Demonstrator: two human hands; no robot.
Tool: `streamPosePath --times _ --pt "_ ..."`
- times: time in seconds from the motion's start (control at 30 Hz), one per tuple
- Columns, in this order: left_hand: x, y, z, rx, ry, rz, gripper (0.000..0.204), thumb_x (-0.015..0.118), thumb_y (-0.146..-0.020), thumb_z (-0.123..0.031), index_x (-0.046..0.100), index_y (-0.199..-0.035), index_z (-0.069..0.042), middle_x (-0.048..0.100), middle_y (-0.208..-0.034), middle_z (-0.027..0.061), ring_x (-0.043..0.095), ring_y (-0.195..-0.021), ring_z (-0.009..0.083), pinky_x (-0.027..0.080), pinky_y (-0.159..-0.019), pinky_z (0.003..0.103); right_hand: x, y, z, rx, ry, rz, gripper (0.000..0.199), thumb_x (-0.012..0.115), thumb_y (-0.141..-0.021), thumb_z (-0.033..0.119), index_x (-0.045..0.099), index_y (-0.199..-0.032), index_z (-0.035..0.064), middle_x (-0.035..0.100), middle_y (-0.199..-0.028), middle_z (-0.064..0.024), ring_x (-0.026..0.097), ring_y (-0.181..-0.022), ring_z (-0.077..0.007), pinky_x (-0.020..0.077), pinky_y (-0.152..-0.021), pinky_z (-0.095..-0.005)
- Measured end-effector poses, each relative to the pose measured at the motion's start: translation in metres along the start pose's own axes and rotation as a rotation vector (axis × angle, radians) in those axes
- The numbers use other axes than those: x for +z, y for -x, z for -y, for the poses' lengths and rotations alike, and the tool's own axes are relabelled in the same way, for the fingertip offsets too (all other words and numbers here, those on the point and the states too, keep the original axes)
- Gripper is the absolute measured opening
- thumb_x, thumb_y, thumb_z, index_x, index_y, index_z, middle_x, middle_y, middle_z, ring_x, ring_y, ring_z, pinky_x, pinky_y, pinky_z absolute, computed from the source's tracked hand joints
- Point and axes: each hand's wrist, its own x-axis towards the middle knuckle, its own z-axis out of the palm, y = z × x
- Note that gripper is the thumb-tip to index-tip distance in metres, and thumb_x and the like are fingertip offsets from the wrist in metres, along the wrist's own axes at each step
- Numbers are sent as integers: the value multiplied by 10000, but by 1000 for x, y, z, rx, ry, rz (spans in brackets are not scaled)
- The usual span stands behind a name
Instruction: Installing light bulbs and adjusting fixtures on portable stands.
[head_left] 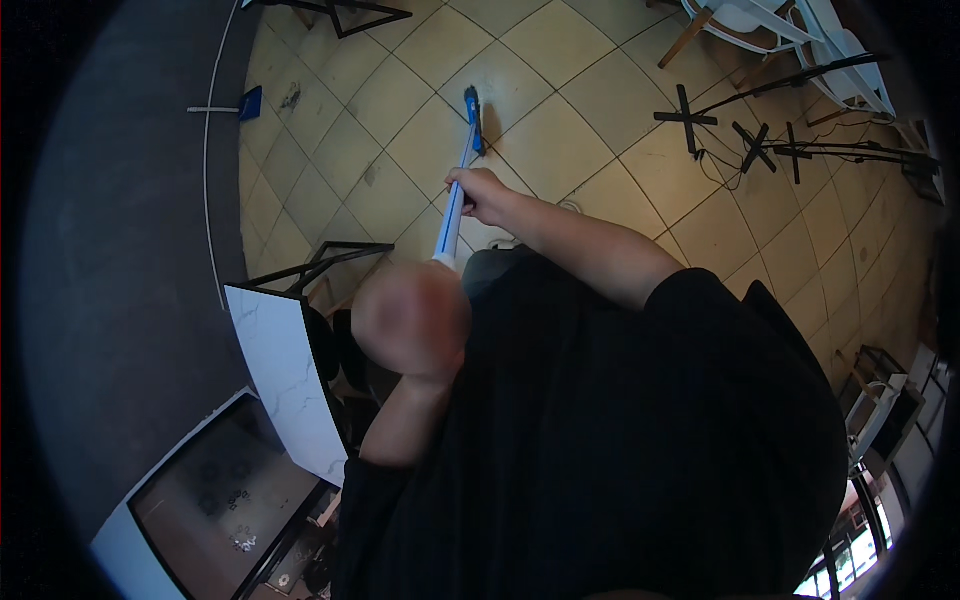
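Note:
A broom with a pale blue-and-white handle (449, 225) slants away from me, its blue head (474, 120) and dark bristles down at the floor. Closed round the middle of that handle is my right hand (480, 195), the arm stretched across from the right. My left hand (410, 318) is at the near, upper end of the handle and looks closed over it. Blur hides its separate fingers.
Beside the grey wall (130, 250) on the left is a blue dustpan (250, 103). Close on my left stands a marble-patterned table (285, 375), with a dark-topped table (225, 480) behind it. Black stands (686, 120) with cables and white chairs (745, 22) occupy the right side of the tiled floor (560, 130).

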Motion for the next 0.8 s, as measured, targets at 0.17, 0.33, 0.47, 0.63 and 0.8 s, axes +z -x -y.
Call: streamPosePath --times 0.17,0.33,0.47,0.63,0.8 --pt "-21 -15 -38 216 97 97 372 458 -979 -289 514 -749 -2 450 -505 42 382 -373 122 366 -400 294 -10 77 12 66 -23 73 203 581 -927 176 528 -769 61 428 -656 -11 378 -550 -99 292 -467 -244" --pt "-27 -33 -11 -45 226 271 386 490 -985 -300 555 -748 -1 461 -517 24 384 -405 92 340 -431 252 -77 115 21 133 -67 -94 176 585 -920 159 485 -796 83 417 -630 -11 391 -518 -113 316 -453 -241" --pt "-3 -34 26 -416 158 242 360 434 -1015 -202 498 -713 -15 423 -524 21 367 -409 106 317 -444 273 -128 118 20 148 -82 -247 159 580 -898 163 488 -794 86 414 -624 -11 393 -513 -112 330 -451 -240" --pt "-9 -49 33 -396 163 377 357 466 -1008 -192 526 -706 -12 459 -538 29 384 -441 85 338 -486 250 -126 90 9 108 -92 -367 127 555 -865 149 483 -775 96 406 -620 -13 395 -504 -120 340 -445 -244" --pt "-41 -86 31 -263 44 536 271 534 -959 -159 583 -739 -8 587 -621 41 465 -506 73 355 -494 232 -57 13 14 131 -103 -205 111 561 -833 143 497 -755 98 391 -589 -10 357 -477 -124 300 -451 -244"
